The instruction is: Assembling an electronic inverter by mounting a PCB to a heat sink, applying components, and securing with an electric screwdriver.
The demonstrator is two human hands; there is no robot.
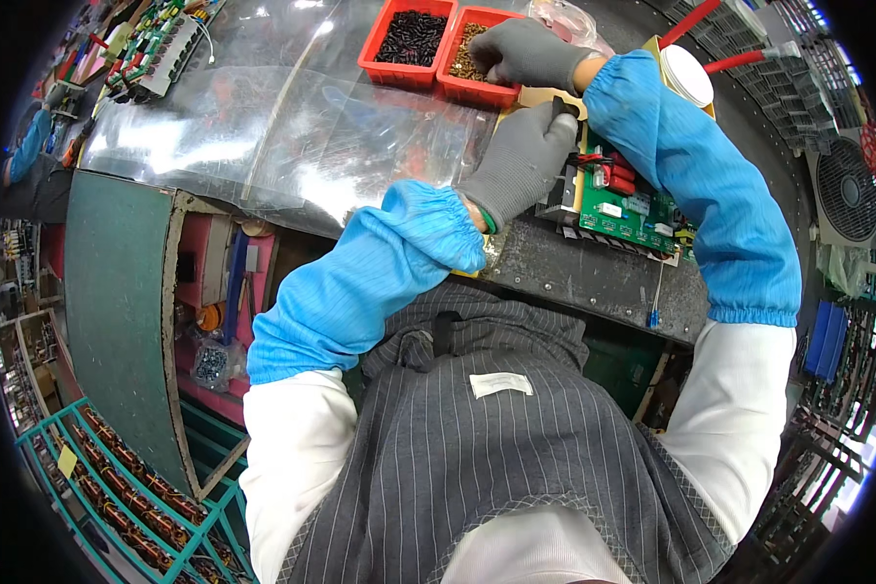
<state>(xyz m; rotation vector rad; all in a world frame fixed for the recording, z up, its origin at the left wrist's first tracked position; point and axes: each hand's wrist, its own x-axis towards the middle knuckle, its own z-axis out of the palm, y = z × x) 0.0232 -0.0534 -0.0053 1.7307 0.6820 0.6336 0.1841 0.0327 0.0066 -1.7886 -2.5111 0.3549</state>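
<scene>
My right hand [529, 54], in a grey glove, reaches over a red bin [479, 94] of small brass-coloured pieces [465, 62]. Its fingers are curled down at the pieces, and what they pinch is hidden. Nearer to me, my left hand [523, 165], also gloved, rests by the left end of a green circuit board [613, 216]. Thumb and fingers close around a small dark part [566, 107] whose kind I cannot make out. Red components [617, 175] stand on the board, between my two forearms.
A second red bin [399, 70] holds black screw-like pieces. Clear plastic sheeting [360, 136] covers the bench to the left. A white round lid [686, 76] and red handles [689, 21] lie beyond my right arm. A fan [847, 185] stands far right; a green rack [97, 409] lower left.
</scene>
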